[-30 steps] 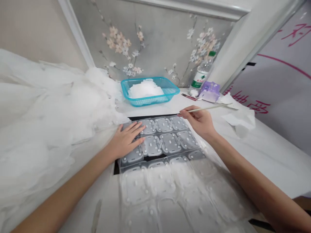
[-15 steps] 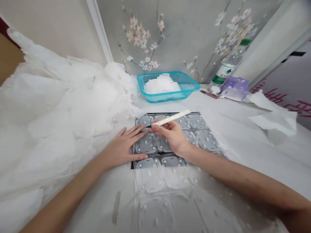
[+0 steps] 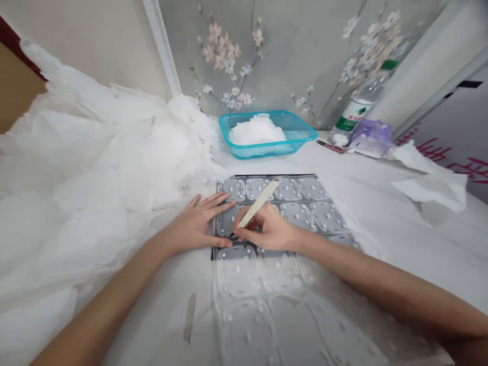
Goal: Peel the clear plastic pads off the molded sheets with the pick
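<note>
My left hand (image 3: pixel 196 223) lies flat with fingers spread on the left edge of a clear plastic sheet (image 3: pixel 299 216) moulded with rows of rounded-square shapes. My right hand (image 3: pixel 276 229) pinches a slim craft knife (image 3: pixel 260 202) like a pen, its off-white handle slanting up to the right. The knife's dark tip is down at the lower edge of a shape in the second row, between my two hands; my fingers partly hide it. A black mat (image 3: pixel 214 254) shows under the sheet's far part, while the near part lies over the white table.
Left of the sheet rises a large heap of thin white translucent pieces (image 3: pixel 95 152). A blue basket (image 3: pixel 267 148) behind holds more white pieces. At back right stand a bottle (image 3: pixel 353 112), a purple packet (image 3: pixel 371 134), a thin red tool (image 3: pixel 331 147) and crumpled white paper (image 3: pixel 434 188).
My right hand has brought the knife tip down toward me, from the shape's upper edge to its lower edge, and the handle stands steeper. My left hand stays on the sheet.
</note>
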The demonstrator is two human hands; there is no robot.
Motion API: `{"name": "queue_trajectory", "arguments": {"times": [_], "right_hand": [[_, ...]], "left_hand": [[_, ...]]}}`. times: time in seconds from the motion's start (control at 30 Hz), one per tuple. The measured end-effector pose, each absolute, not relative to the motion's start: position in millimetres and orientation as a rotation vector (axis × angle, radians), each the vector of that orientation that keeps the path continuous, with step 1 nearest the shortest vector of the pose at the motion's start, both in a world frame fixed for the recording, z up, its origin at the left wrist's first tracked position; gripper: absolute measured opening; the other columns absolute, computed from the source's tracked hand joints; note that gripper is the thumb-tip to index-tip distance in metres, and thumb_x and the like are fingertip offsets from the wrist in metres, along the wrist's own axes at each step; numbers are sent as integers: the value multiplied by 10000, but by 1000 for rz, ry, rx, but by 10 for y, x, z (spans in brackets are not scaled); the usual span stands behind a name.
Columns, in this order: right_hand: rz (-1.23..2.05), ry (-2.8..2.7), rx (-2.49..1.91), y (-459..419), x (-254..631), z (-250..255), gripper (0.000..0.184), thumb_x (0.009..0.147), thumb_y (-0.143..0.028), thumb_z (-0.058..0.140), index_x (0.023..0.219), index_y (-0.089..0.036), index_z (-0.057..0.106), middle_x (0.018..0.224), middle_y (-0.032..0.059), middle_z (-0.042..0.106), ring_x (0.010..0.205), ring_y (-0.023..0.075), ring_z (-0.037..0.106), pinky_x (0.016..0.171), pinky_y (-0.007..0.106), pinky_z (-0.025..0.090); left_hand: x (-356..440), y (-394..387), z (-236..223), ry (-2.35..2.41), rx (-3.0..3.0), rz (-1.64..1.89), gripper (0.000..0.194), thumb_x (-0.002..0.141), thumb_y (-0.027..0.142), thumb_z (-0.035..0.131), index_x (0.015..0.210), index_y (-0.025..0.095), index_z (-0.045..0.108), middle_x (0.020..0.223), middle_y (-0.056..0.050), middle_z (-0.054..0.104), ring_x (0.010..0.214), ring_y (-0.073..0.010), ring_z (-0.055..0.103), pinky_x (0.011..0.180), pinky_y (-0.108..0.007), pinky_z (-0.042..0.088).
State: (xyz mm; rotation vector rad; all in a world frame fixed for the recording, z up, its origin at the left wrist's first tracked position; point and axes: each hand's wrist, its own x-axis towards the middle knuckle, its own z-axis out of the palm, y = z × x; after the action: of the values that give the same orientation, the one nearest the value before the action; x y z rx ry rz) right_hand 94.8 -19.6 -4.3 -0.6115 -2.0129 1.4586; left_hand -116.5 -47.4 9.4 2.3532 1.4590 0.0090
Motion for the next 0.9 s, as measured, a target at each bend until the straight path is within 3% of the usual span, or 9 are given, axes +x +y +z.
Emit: {"name": "queue_trajectory", "arguments": {"times": [0.2, 0.43, 0.6, 0.77, 0.9], "right_hand": [[1174, -2165, -509, -210, 940, -34, 48, 761, -105, 542, 744, -137, 573, 626, -2, 581, 519, 77, 544, 487, 159, 433], [881, -2603, -351, -89, 972, 258, 124, 796, -76, 527, 701, -154, 530, 619, -23, 544, 568, 80, 470, 547, 193, 347], [1013, -2685, -475, 22, 1041, 430, 141, 762, -51, 547, 665, -151, 524, 619, -25, 528, 563, 76, 454, 518, 183, 324], [1367, -2400, -468, 1, 995, 156, 66, 792, -114, 561, 743, -142, 596, 631, -12, 594, 523, 65, 479, 484, 164, 352], [1261, -2481, -402, 8, 1007, 153, 97, 778, -72, 540, 736, -141, 593, 656, -7, 593, 579, 71, 501, 540, 174, 364]], "left_hand": [[-1167, -474, 86, 1462, 2362, 41, 912, 685, 767, 494, 1439, 312, 257, 1544, -57, 147, 1416, -280, 164, 1121, -556, 58], [-1224, -458, 62, 1415, 2377, 60, 876, 711, 753, 485, 1444, 355, 218, 1541, -42, 164, 1410, -289, 184, 1113, -581, 72], [-1213, -476, 61, 1451, 2358, 45, 892, 708, 763, 473, 1446, 322, 234, 1539, -42, 160, 1413, -280, 177, 1124, -564, 86], [-1195, -536, 61, 1468, 2339, 12, 826, 736, 751, 450, 1424, 320, 298, 1530, -35, 172, 1409, -277, 189, 1124, -558, 111], [-1188, -542, 65, 1480, 2353, 32, 807, 725, 755, 462, 1405, 341, 333, 1524, -21, 202, 1401, -279, 218, 1122, -562, 122]]}}
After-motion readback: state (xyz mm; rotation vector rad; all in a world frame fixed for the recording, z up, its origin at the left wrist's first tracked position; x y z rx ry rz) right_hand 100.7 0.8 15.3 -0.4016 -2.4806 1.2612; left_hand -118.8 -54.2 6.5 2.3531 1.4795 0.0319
